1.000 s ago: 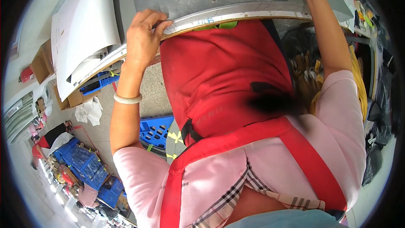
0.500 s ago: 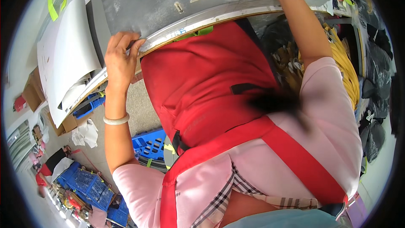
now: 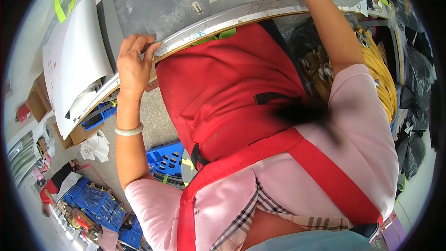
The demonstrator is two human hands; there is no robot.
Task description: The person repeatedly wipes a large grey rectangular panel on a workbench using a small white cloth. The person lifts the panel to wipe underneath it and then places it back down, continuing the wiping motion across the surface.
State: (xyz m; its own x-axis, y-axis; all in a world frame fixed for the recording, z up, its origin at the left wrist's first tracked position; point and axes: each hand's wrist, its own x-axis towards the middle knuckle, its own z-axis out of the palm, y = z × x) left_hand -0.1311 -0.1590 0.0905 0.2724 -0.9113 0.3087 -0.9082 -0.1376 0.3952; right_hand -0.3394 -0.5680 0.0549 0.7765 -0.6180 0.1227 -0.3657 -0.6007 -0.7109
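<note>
Board just inside table's front edge

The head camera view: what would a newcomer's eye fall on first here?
Probably the bright red apron, filling the middle of the picture. Just above it lies a scuffed dark grey sheet, with the left hand at its near left corner, while a big white sheet curls up further left. Blue crates stand out at lower left.

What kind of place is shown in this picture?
Probably a factory or workshop: the scuffed dark grey board, blue plastic crates and worn red apron suggest it, though what is made here is unclear.
</note>
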